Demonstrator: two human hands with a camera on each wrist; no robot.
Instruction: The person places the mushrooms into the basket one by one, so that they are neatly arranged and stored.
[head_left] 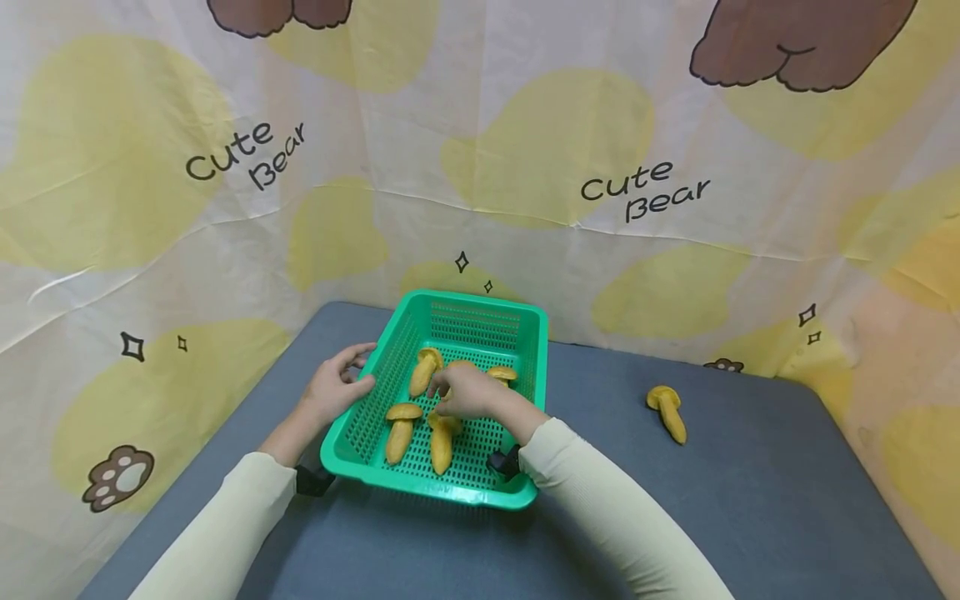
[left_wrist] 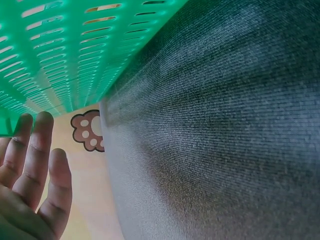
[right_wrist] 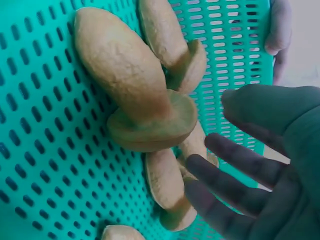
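Note:
A green slotted plastic basket [head_left: 468, 497] holds several yellow-brown mushrooms, among them one near the front [head_left: 442, 450], one at front left [head_left: 401, 437] and one farther back [head_left: 425, 371]. My right hand [head_left: 468, 392] reaches over the basket's middle and hides part of a mushroom. In the right wrist view, its fingers [right_wrist: 227, 182] are spread near the mushrooms, with nothing gripped. Beside the basket's left wall is my left hand [head_left: 330, 393], thumb close to the rim. The left wrist view shows its fingers [left_wrist: 35, 160] extended near the slotted wall; whether they touch it is unclear.
One more mushroom [head_left: 667, 412] lies on the grey tabletop [head_left: 600, 467], right of the basket. Behind and along the sides hangs a printed cloth [head_left: 525, 225] with yellow patches and bear lettering.

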